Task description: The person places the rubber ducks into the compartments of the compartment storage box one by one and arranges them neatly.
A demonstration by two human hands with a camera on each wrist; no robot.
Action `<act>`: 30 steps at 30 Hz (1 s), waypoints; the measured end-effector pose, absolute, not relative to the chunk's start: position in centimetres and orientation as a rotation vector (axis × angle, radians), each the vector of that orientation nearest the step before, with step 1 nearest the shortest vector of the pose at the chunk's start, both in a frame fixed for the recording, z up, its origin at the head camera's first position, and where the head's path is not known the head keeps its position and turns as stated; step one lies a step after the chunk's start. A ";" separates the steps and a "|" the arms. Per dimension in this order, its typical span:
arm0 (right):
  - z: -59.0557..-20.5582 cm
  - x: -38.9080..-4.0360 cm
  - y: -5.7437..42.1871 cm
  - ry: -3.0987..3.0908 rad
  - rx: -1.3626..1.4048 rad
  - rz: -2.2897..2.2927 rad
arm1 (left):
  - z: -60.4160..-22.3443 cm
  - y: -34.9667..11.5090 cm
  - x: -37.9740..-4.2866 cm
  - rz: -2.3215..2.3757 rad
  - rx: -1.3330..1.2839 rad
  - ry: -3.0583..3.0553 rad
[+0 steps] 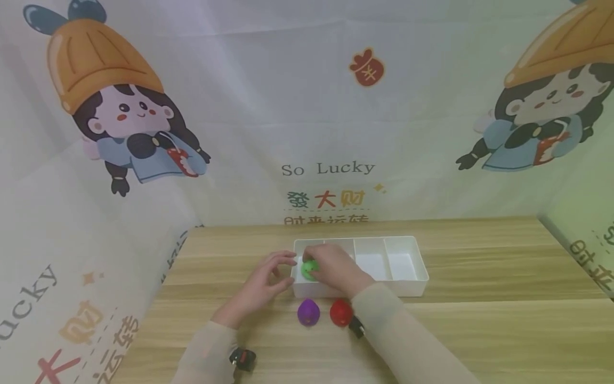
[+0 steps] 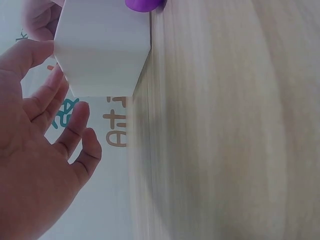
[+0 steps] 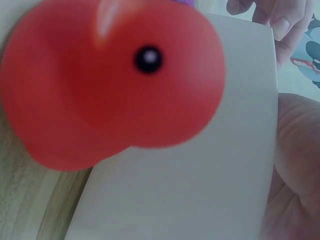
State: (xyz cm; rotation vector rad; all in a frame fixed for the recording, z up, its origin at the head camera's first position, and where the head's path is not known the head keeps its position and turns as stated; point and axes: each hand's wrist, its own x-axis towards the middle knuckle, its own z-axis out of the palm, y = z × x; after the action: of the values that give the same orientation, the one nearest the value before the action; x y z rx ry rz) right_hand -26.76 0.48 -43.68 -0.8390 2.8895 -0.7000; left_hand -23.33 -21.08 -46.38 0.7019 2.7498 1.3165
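Pinches a small, round, bright green toy point(image 1: 309, 271) in the left end of the white box point(image 1: 411, 288), low in the head view's middle, with the right hand point(image 1: 334, 265) curled over it, and touches the box's edge with the left hand point(image 1: 265, 280), loosely spread.

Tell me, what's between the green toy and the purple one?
The front wall of the white tray lies between the green toy, gripped by the right hand, and the purple toy. The head view shows this.
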 end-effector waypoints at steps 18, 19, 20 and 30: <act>-43.7 -27.2 0.1 2.921 -0.768 -0.576 | -46.4 -21.0 -23.4 1.341 0.712 2.728; -43.6 -27.2 0.1 2.917 -0.770 -0.569 | -46.4 -21.0 -23.4 1.340 0.710 2.728; -43.5 -27.3 0.1 2.913 -0.778 -0.568 | -46.4 -21.0 -23.4 1.339 0.710 2.728; -42.9 -26.5 0.7 2.894 -0.907 -0.667 | -46.5 -21.2 -23.4 1.329 0.730 2.749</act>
State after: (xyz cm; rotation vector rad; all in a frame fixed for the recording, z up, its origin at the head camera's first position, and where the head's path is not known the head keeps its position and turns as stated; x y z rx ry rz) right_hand -26.52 0.71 -42.86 -0.9075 2.8936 -0.6670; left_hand -23.38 -21.18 -46.47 0.7301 2.7493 1.3286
